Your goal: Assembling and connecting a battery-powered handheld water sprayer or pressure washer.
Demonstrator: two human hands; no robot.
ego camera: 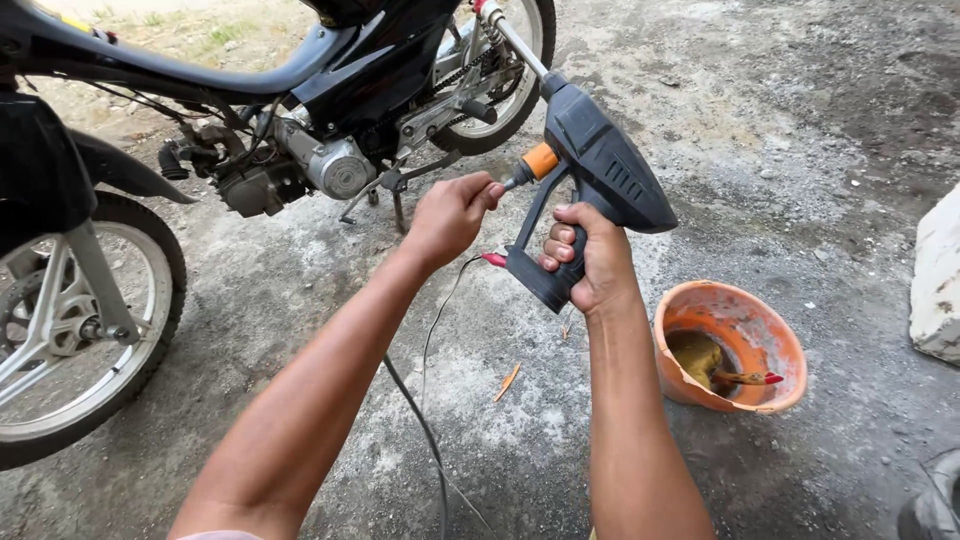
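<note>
My right hand (592,258) grips the handle of a dark grey pressure-washer spray gun (602,165) with an orange collar and a metal lance pointing up and away. My left hand (455,212) pinches the fitting at the gun's inlet just below the orange collar. A thin hose or cable (432,400) with a red end trails from the handle down to the ground between my arms. A dark motorcycle (300,110) stands just beyond my hands, its engine and chain side facing me.
A cracked orange plastic basin (735,345) holding muddy water and a red-tipped tool sits on the concrete at right. The motorcycle's front wheel (70,330) is at left. A white stone block (940,285) lies at the right edge, a tyre edge at bottom right.
</note>
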